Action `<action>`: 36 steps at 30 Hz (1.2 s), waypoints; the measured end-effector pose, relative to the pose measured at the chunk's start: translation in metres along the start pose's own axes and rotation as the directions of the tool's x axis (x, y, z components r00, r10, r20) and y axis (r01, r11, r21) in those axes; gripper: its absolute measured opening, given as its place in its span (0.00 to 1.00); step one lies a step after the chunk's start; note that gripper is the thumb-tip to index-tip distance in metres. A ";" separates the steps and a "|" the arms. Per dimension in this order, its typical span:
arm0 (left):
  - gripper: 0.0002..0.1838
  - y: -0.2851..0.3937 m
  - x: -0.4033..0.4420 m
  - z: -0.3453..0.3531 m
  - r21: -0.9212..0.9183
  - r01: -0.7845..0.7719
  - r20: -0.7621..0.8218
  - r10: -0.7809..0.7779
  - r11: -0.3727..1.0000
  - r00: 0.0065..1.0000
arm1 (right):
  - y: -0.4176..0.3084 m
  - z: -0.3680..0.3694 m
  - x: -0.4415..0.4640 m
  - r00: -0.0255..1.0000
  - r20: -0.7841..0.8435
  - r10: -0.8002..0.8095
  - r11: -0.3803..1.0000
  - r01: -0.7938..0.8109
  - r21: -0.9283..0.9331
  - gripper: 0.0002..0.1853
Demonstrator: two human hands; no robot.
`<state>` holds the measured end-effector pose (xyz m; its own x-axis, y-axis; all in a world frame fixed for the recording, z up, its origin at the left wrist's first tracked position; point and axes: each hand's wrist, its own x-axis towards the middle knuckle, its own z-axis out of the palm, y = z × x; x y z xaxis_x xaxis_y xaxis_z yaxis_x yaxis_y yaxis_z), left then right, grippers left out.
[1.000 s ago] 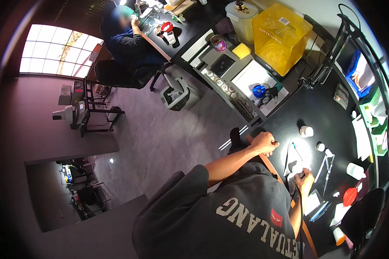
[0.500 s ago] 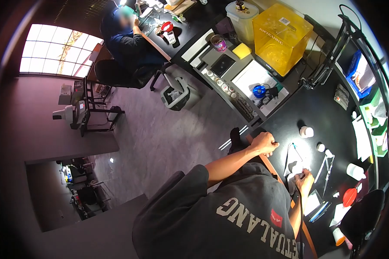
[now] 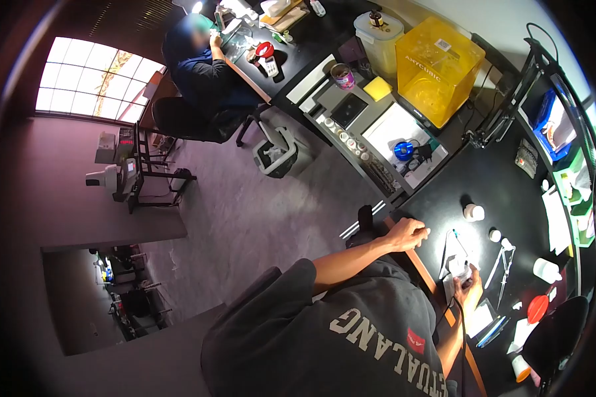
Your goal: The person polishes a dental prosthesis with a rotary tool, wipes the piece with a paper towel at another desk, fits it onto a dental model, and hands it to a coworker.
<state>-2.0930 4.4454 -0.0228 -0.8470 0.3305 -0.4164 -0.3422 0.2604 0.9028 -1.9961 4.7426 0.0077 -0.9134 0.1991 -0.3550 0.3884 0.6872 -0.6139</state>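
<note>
My left hand (image 3: 407, 235) rests at the wooden front edge of the black desk (image 3: 437, 192), its fingers curled in; whatever they may hold is too small to name. Farther along the edge, my right hand (image 3: 469, 291) has its fingers closed around a small item in the glare, with a dark cable running beside the wrist. Against its fingertips lies a pale, crumpled piece (image 3: 458, 266). A thin tool with a blue tip (image 3: 455, 233) lies beyond. Metal dividers (image 3: 503, 264) lie to the right, near a small white jar (image 3: 494, 235).
White bottles (image 3: 473, 212) (image 3: 547, 270), a red oval object (image 3: 538, 308), pens (image 3: 494, 332) and an orange-white cup (image 3: 521, 368) stand or lie on the desk. A lamp arm (image 3: 510, 99) reaches over its back. A drawer unit (image 3: 377, 132) adjoins it. Another person (image 3: 205, 79) sits at a far desk.
The whole view has shifted slightly down and right. My right hand's fingers and the pale piece beside them have changed position a little. My left hand stays near the desk edge, fingers still curled.
</note>
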 end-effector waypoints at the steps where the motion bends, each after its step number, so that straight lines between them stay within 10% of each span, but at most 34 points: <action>1: 0.21 -0.003 -0.002 -0.002 0.008 -0.081 -0.029 0.081 0.997 0.996 | -0.003 0.000 -0.004 0.999 -0.029 -0.020 1.000 0.021 0.020 0.33; 7: 0.18 -0.001 -0.030 -0.041 0.066 -0.219 -0.036 0.222 0.973 0.974 | -0.015 0.005 -0.034 0.991 -0.134 -0.023 0.985 -0.001 -0.171 0.42; 15: 0.15 -0.018 -0.082 -0.167 0.067 -0.228 0.059 0.224 0.971 0.973 | -0.040 0.055 -0.089 0.894 -0.449 -0.018 0.993 -0.035 -0.110 0.22; 19: 0.16 -0.065 -0.108 -0.244 0.027 -0.269 -0.154 0.270 0.963 0.950 | -0.083 0.090 -0.113 0.790 -0.609 -0.072 0.979 -0.061 -0.196 0.18; 32: 0.15 -0.103 -0.144 -0.360 -0.091 -0.120 -0.470 0.063 0.989 0.880 | -0.191 0.101 -0.103 0.731 -0.660 -0.174 0.927 -0.105 -0.361 0.08; 36: 0.14 -0.085 -0.146 -0.358 -0.155 -0.155 -0.511 0.055 0.976 0.858 | -0.273 0.105 -0.087 0.737 -0.584 -0.342 0.931 0.179 -0.318 0.06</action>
<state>-2.0863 4.0500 -0.0008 -0.9532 -0.1659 -0.2527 -0.2659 0.0625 0.9620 -2.0097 4.4641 0.1319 -0.8766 0.3196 0.3598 0.1588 0.8979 -0.4106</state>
